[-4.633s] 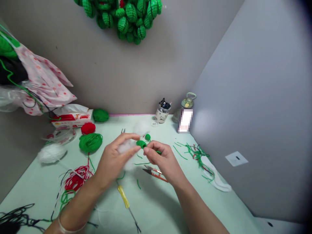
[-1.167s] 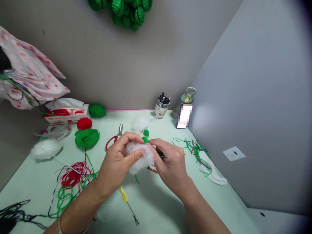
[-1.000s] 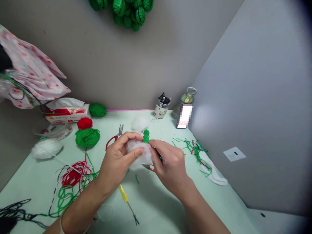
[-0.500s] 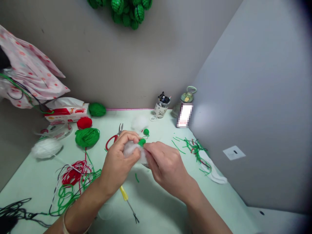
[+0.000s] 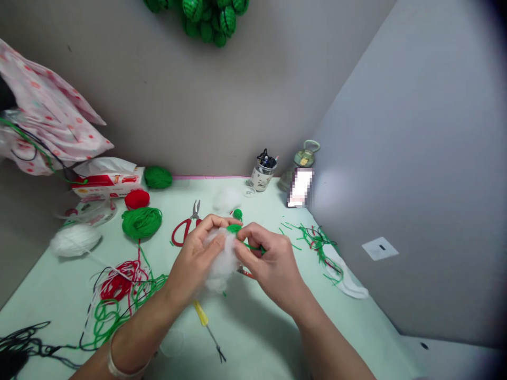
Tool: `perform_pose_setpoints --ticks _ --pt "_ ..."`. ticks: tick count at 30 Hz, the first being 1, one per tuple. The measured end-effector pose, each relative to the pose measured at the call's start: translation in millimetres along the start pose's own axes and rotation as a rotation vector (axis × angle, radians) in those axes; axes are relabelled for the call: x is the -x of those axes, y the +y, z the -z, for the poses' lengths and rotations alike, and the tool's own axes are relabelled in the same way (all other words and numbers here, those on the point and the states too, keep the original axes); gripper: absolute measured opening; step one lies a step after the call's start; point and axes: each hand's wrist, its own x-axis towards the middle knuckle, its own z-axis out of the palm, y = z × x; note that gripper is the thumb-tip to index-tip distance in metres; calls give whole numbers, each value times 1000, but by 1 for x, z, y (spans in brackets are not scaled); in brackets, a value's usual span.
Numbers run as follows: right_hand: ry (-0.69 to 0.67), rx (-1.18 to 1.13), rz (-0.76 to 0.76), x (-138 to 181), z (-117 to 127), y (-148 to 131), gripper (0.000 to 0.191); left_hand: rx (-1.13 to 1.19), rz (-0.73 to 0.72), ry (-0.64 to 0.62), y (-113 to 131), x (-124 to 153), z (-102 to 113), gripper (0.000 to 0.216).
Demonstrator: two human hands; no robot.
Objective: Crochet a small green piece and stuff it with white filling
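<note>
White fibre stuffing (image 5: 221, 266) is gripped in my left hand (image 5: 192, 256), together with a small green crocheted piece (image 5: 234, 228) that shows at the fingertips. My right hand (image 5: 273, 258) pinches at the near right edge of this green piece, beside the stuffing. A green yarn strand (image 5: 252, 247) runs under the right fingers. Part of a red-and-metal item (image 5: 245, 272) peeks out below the right hand. Just beyond the hands lies a small green crocheted ball (image 5: 237, 214), with more white stuffing (image 5: 227, 199) behind it.
Red-handled scissors (image 5: 180, 232) lie left of the hands. A yellow-handled tool (image 5: 202, 315) is in front. Green yarn (image 5: 141, 222), white yarn (image 5: 75, 241) and tangled strands (image 5: 119, 282) fill the left. At the back stand a pen cup (image 5: 261, 177) and a phone (image 5: 300, 187); yarn scraps (image 5: 317, 240) lie right.
More white stuffing now shows, hanging lower below my left hand. My right fingers have opened out slightly, with the green strand visible beneath them. The scissors are less covered.
</note>
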Motion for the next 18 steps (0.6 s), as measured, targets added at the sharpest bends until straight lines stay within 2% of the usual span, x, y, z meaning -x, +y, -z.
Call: perform_pose_setpoints --ticks 5,12,15,18 --pt "65 -63 -71 0 6 -4 16 98 111 2 15 -3 -1 33" --pt "-41 -122 -128 2 16 -8 18 61 148 -111 11 -4 6 14" --pt "-137 -102 -121 4 21 -8 14 23 120 -92 9 -3 7 10" --pt "-221 -123 -115 6 24 -10 13 -99 25 -32 9 -3 4 11"
